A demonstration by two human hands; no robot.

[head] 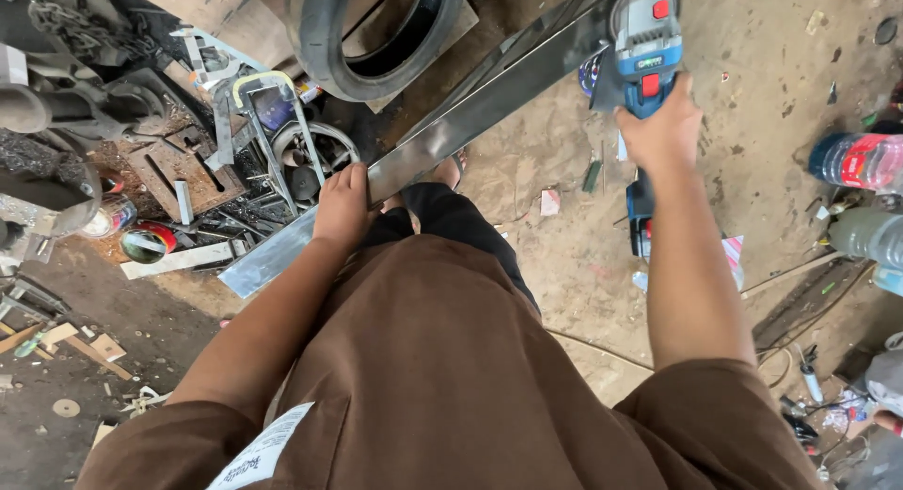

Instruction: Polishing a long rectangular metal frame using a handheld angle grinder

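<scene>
- My left hand [343,203] clamps the flat steel bar [442,137] near its lower end.
- Bar's long axis runs diagonally up-right, away from me.
- My right hand [661,123] grips the blue angle grinder [646,39], touching the bar's far stretch above the dirt floor [752,95].

The long metal bar [451,133] is smooth and glossy; the angle grinder [647,48] has a matt blue plastic body.
</scene>
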